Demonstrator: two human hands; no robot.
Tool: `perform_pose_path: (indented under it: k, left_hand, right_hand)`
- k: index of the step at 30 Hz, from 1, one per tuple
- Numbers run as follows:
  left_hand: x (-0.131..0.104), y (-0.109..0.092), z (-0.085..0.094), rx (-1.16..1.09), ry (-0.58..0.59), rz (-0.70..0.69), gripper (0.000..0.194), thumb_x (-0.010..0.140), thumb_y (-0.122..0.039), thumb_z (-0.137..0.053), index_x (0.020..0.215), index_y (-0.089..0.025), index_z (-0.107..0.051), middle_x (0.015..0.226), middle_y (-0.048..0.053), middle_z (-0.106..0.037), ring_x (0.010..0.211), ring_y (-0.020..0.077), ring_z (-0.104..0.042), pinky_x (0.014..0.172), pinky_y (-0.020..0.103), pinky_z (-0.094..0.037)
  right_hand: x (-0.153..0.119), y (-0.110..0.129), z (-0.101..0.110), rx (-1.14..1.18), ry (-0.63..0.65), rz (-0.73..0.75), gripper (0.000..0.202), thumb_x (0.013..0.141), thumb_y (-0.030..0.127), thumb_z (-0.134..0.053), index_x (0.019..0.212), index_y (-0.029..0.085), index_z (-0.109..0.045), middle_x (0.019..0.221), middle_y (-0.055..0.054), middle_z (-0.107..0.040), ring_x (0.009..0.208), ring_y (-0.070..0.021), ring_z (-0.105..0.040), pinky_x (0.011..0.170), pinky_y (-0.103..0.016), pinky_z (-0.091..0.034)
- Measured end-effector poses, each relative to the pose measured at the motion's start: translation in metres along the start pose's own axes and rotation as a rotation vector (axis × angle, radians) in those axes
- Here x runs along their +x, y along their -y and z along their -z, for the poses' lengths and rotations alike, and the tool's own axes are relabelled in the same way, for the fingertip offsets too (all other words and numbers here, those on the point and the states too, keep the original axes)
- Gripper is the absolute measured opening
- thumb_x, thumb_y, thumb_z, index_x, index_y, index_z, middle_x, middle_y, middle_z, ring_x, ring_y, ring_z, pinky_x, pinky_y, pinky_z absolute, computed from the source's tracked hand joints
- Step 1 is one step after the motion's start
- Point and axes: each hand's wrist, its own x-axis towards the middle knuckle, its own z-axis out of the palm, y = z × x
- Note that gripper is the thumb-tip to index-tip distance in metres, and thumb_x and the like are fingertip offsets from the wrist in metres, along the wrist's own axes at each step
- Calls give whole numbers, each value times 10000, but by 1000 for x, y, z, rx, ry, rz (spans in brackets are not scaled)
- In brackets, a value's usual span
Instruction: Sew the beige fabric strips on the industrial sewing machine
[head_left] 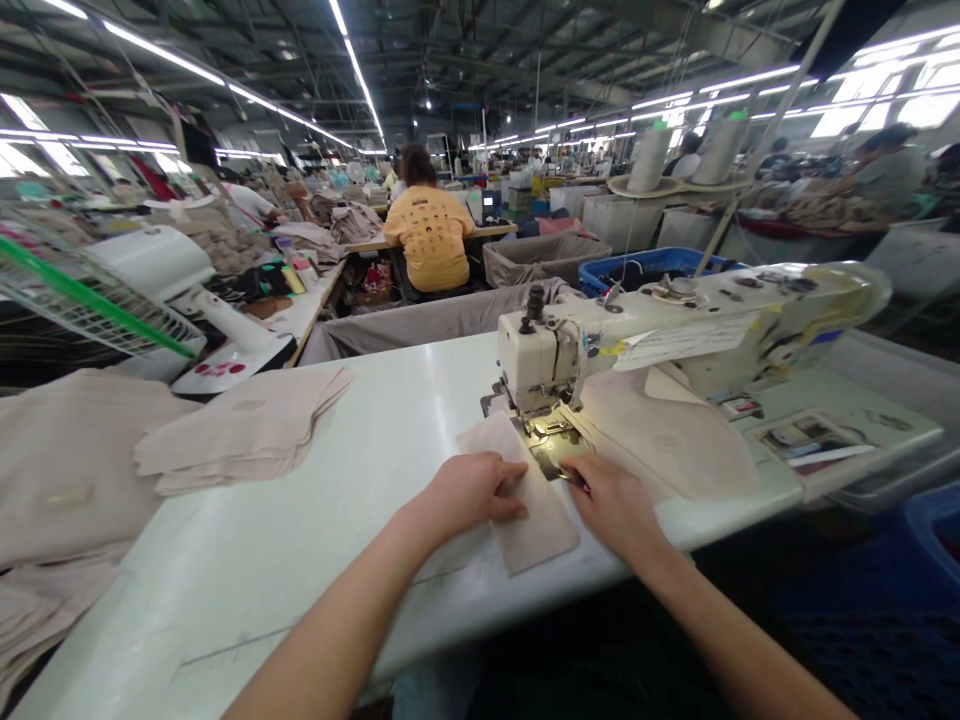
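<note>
A beige fabric piece point(534, 525) with rounded corners lies on the pale table, its far end beside the presser foot of the sewing machine point(536, 365). My left hand point(472, 490) rests on its left side, fingers bent and thumb and forefinger pressing the cloth down. To the right of the piece is my right hand point(619, 505), its fingers closed at the near edge of the lit metal needle plate point(553, 440). Something small and dark shows at those fingertips; I cannot make out what it is. A larger beige panel point(675, 440) lies under the machine arm.
Stacked beige panels point(240, 425) lie on the table's left, near a white fan point(217, 310). A small tray of tools point(814, 440) sits at the right. Beyond the table stand cloth-lined bins point(442, 320) and a blue basket point(660, 265). A person in yellow point(431, 225) sits ahead.
</note>
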Motion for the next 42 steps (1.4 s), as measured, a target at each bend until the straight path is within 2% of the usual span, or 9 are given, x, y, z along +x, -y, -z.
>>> perform_pose_path:
  k: [5,9,13,21,26,29,32,36,42]
  left_hand:
    - [-7,18,9,-5,-45,75,388,875,-277,-585,1249,-293,-690,841,18,-751,757,219,-715,659,269,-508]
    - [0,38,6,185,-328,340,564,878,-78,-454,1433,-160,-511,1335,178,-626,1128,288,-670,878,378,-555]
    - [12,52,-6,184,-448,279,566,914,-138,-492,1475,-94,-426,1517,222,-448,1367,316,-496,1090,442,-459]
    - [22,53,-19,76,-458,103,435,932,-217,-469,1340,-124,-589,1377,184,-599,1242,304,-603,1045,454,-501]
    - [15,40,-10,134,-427,76,326,947,-189,-425,1114,-166,-704,1113,125,-734,973,277,-714,879,432,-585]
    - [7,18,-11,156,-593,-52,321,960,-179,-425,1150,-176,-684,1071,129,-735,961,271,-714,847,422,-607]
    - [0,-11,-19,142,-766,-297,496,968,-109,-404,1452,-211,-450,1366,148,-609,1268,268,-589,1026,432,-541]
    - [-4,-32,-30,89,-551,-476,707,952,-56,-397,1586,-232,-140,1459,150,-528,1351,248,-519,1042,400,-533]
    - [-34,-1,-43,105,-433,-373,717,967,-64,-379,1595,-271,-101,1213,106,-660,1095,222,-656,936,366,-567]
  right_hand:
    - [1,1,1,1,17,-9,286,873,124,-533,1083,220,-702,1075,-60,-762,917,-217,-713,807,-312,-523]
    - [0,4,2,103,-23,29,295,873,122,-523,1090,214,-700,1070,-65,-759,923,-209,-709,817,-303,-529]
    - [-6,-2,18,217,-163,89,255,918,167,-480,1049,207,-695,954,-64,-745,877,-191,-689,800,-283,-519]
    - [-24,-68,61,46,-186,-228,149,866,361,-586,889,232,-659,1016,-38,-673,733,-177,-651,679,-297,-494]
    - [-13,-90,71,213,-189,-256,252,887,395,-507,731,228,-613,725,-19,-648,684,-205,-629,638,-307,-491]
    - [-15,-70,86,189,-252,-212,215,922,380,-491,833,231,-618,838,-38,-676,721,-206,-629,657,-310,-480]
    - [-26,-28,98,219,-78,32,131,886,179,-486,845,239,-595,928,-21,-668,756,-171,-623,700,-282,-462]
    - [-36,25,93,401,159,207,177,804,66,-516,813,227,-589,850,7,-635,743,-147,-598,676,-251,-431]
    - [-40,34,69,625,205,136,166,923,241,-538,781,225,-624,834,-14,-672,759,-166,-616,705,-270,-480]
